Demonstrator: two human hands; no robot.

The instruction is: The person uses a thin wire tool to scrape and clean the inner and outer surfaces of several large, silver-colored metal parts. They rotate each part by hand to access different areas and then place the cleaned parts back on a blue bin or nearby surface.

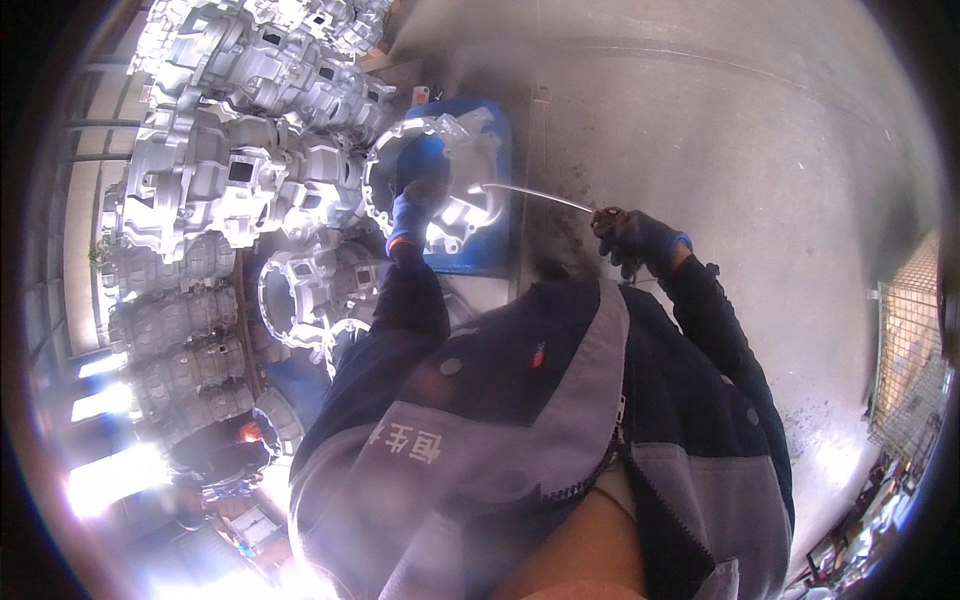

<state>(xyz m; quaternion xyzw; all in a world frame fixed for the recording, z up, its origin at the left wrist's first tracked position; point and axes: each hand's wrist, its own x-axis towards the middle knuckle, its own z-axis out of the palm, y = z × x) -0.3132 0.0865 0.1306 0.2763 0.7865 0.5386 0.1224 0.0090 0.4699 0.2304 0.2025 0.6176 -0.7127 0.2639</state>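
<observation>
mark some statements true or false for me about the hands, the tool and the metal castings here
1. The right hand grips the orange-brown handle of a long-shafted tool. True.
2. The tool's shaft points away from the ring-shaped housing casting. False: it extends leftward to that casting.
3. The housing casting sits on a blue surface. True.
4. The left hand is down by the person's jacket. False: it is at the housing casting.
5. More silver castings are piled on the person's left. True.
6. A wire-mesh panel stands among those piled castings. False: it is near the right edge of the view.
</observation>
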